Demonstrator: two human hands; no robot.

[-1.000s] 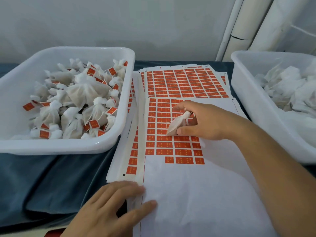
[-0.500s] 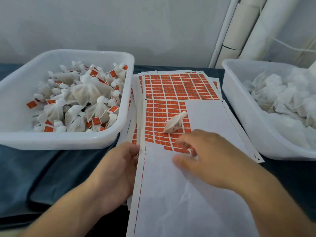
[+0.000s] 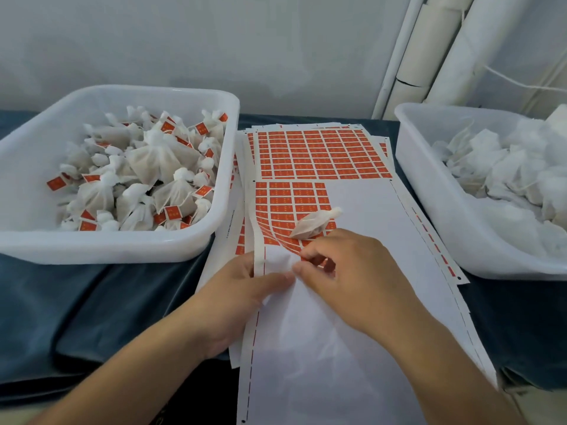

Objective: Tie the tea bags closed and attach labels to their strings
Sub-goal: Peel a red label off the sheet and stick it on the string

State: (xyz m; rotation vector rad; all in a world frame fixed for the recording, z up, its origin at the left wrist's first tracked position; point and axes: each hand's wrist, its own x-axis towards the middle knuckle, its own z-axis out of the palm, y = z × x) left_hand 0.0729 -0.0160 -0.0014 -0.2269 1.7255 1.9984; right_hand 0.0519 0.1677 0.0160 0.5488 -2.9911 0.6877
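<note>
Now peel cleanly: your right hand (image 3: pixel 352 271) has thumb and forefinger curled onto an orange label (image 3: pixel 310 259) at the bottom row of the label sheet (image 3: pixel 352 348), while your left hand (image 3: pixel 245 286) grips the sheet's left edge, thumb on top, and bows it upward. Keep that bend, since it should help the label's corner lift off the backing; whether the label has come free yet, I cannot tell. The tied tea bag (image 3: pixel 316 223) lies on the sheet just beyond your right fingers, its knotted top pointing toward the right bin (image 3: pixel 429 185); its string is too fine to make out, so find it before you bring the label across. Mind the lifted sheet, which could tip the bag off. Finished, labelled bags fill the left bin (image 3: pixel 196 246); unlabelled ones sit in the right bin. More label sheets (image 3: pixel 316 151) are stacked toward the far edge of the blue-covered table (image 3: pixel 92 302).
</note>
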